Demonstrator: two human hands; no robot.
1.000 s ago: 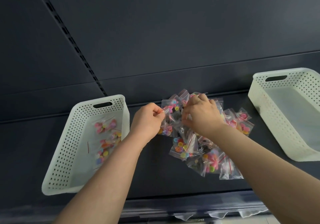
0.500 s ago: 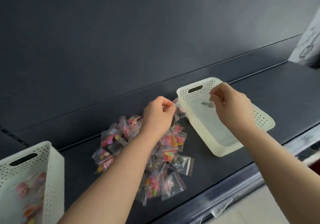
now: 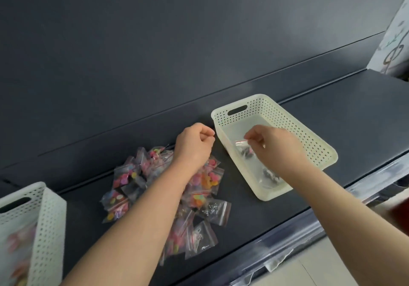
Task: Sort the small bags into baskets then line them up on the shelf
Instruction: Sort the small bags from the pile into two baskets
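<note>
Clear small bag [image 3: 243,146] is hanging over the right basket [image 3: 321,145], the right hand [image 3: 276,148] pinching its top between fingers. The left hand [image 3: 193,148] is curling its fingers; cannot tell whether anything is held.

A heap of small clear zip bags [image 3: 124,178], most holding bright pink, yellow and orange pieces and a few holding dark ones, lies mid-way along the dark grey shelf [image 3: 332,113]. Just right of it, angled, stands a white perforated plastic basket [image 3: 314,139]. One dark-filled bag [image 3: 269,176] lies at its near end. A second dark-filled bag [image 3: 243,147] hangs inside, pinched by the right hand [image 3: 276,150]. A second white perforated basket [image 3: 47,219] at the shelf's left end holds colourful bags [image 3: 16,243].
</note>
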